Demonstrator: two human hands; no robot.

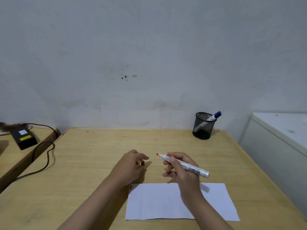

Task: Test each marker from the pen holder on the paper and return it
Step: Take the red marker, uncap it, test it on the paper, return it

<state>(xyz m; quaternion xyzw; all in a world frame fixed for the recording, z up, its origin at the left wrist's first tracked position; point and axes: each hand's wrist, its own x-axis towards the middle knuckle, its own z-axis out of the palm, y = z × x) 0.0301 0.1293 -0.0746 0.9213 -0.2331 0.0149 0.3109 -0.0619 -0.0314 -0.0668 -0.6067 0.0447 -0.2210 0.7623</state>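
Matt pale wood-grain tabletop (99, 163), smooth white paper (157, 203), black metal-mesh pen holder (203, 126), glossy plastic marker (191, 167).

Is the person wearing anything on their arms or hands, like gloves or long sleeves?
No. The left hand and right hand are both bare, with no gloves, rings, watch or bracelets showing. Both forearms are uncovered too; no sleeve reaches into the picture.

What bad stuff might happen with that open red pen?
The red marker is uncapped in the right hand, its tip over bare table, not the paper, so it might stain the wood. The small red cap in the left hand looks loosely held and might drop and roll away.
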